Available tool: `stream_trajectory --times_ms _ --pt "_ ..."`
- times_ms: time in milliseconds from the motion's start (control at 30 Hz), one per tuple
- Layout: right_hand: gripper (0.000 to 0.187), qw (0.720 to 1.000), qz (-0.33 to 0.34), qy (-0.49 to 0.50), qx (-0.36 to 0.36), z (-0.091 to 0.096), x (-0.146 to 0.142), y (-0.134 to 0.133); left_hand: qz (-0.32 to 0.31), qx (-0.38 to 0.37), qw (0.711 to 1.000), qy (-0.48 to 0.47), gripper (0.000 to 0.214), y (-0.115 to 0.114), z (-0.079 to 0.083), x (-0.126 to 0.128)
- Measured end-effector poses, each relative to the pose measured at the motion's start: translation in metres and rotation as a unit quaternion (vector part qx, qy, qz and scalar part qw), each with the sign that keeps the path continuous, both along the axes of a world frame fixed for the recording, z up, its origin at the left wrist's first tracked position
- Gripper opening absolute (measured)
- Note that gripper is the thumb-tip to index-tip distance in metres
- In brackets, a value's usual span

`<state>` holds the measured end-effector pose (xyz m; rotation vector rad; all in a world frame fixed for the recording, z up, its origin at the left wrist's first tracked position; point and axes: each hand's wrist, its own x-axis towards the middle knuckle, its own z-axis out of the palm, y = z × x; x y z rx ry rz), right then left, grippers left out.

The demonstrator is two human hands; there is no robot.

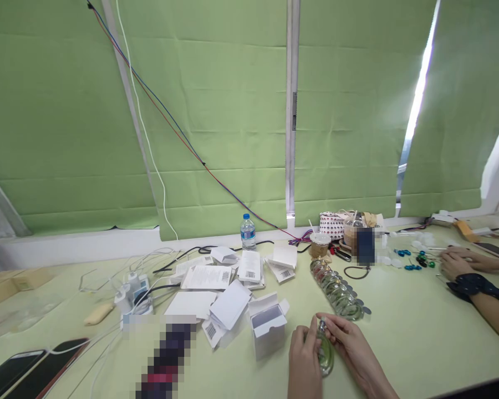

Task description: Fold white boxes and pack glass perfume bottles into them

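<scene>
Near the front edge, my left hand (305, 352) holds a rounded, greenish glass bottle (326, 357) by its left side, fingers closed around it. The bottle is slightly tilted, its silvery neck pointing away from me. My right hand (351, 343) pinches at that neck between thumb and fingers; what exactly the fingertips grip is partly hidden. Just beyond my hands, a row of similar glass bottles (336, 291) lies close together, with small grey discs along its right side. Left of my hands stands a white box (268, 335) with its top flaps open.
White cartons and papers (228, 305) are scattered behind the box. A water bottle (248, 233) and a drink cup (319, 246) stand at the back. Cables and a power strip (135, 293) lie left, phones (14, 368) at the near left. Another person's hands (457, 263) are at right.
</scene>
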<state>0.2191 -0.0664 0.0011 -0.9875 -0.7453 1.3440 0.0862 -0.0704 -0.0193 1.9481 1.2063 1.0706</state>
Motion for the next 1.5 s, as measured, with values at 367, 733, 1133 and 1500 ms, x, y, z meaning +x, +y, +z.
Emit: stream_trajectory --times_ms 367,733,1133,1500 --pt "0.037 0.998 0.002 -0.067 0.016 -0.003 0.002 0.001 0.008 -0.008 1.000 0.004 0.052 -0.002 0.000 -0.001" --pt "0.039 0.992 -0.022 -0.122 0.023 -0.004 0.004 0.004 0.007 0.025 0.999 0.020 0.053 0.000 -0.008 -0.002" --pt "0.037 0.997 -0.011 -0.072 0.004 0.002 0.001 0.003 0.015 0.008 0.999 0.036 0.051 -0.005 0.003 -0.001" --pt "0.036 0.978 -0.030 -0.196 0.058 0.001 0.006 0.006 0.015 0.019 0.999 0.025 0.052 -0.003 -0.002 0.000"
